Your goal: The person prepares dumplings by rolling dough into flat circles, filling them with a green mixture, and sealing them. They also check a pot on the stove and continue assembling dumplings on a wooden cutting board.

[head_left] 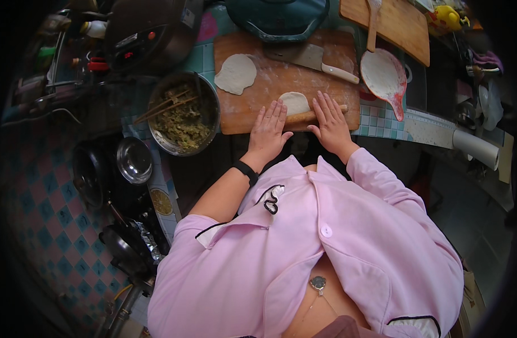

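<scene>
On a floured wooden board (241, 110), my left hand (267, 135) and my right hand (330, 127) rest flat on a thin rolling pin (299, 118). The fingers of both are stretched out and point away from me. Between the hands, the pin lies over the near edge of a small round of dough (295, 102). A larger, uneven dough sheet (236, 74) is spread at the board's far left. Behind the small round, a cleaver (303, 57) with a pale handle lies along the board's far side.
Left of the board stands a steel bowl (218, 110) of greenish filling (182, 124) with chopsticks (165, 107). A red-rimmed bowl (404, 90) of flour sits at the right. A dark cooker (151, 36), a green pot (278, 19) and another wooden board (402, 34) stand behind.
</scene>
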### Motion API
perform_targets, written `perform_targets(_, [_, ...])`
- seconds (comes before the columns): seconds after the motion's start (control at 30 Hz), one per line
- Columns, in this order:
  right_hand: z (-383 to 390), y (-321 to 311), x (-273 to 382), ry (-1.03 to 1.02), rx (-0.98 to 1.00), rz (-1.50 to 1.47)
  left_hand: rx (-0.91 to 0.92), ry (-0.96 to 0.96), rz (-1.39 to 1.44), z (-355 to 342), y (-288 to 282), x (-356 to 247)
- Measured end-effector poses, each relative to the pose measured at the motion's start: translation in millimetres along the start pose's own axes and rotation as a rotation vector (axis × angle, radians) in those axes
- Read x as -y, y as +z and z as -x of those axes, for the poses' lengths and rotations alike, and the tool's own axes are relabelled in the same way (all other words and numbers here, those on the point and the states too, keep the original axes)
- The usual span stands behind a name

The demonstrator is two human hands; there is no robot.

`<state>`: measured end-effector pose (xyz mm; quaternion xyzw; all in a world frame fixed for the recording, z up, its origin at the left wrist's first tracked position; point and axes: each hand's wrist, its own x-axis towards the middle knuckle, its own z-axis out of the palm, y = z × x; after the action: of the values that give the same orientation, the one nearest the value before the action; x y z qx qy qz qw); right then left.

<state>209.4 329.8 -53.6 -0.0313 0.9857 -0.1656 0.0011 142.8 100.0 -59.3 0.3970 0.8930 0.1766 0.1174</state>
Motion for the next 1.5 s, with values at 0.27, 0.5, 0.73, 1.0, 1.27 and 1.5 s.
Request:
perform_targets(0.27, [-109.6, 12.6, -21.8, 0.105, -0.167, 0.215, -0.279, -0.219, -0.203, -109.6, 0.5, 65.0])
perform_targets(0.5, [-35.8, 2.4, 6.2, 0.028, -0.033, 0.112, -0.102, -0.082, -0.101, -27.9, 4.4, 31.5])
perform_targets(0.73, [-31.6, 6.3, -9.3, 0.050, -0.077, 0.060, -0.095, -0.027, -0.117, -39.3, -0.2, 19.0])
perform_targets(1.0, [-86.9, 12.8, -24.6, 0.137, -0.165, 0.136, -0.222, 0.065, -0.244, -110.9, -28.3, 42.7])
perform_targets(1.27, [14.7, 3.3, -4.0, -0.009, -0.068, -0.044, 0.007, -0.417, 0.139, -94.5, -10.4, -3.5])
perform_targets(1.5, [22.4, -6.5, -20.6, -0.026, -0.180, -0.171, -0.094, -0.241, 0.535, -106.1, -35.2, 25.7])
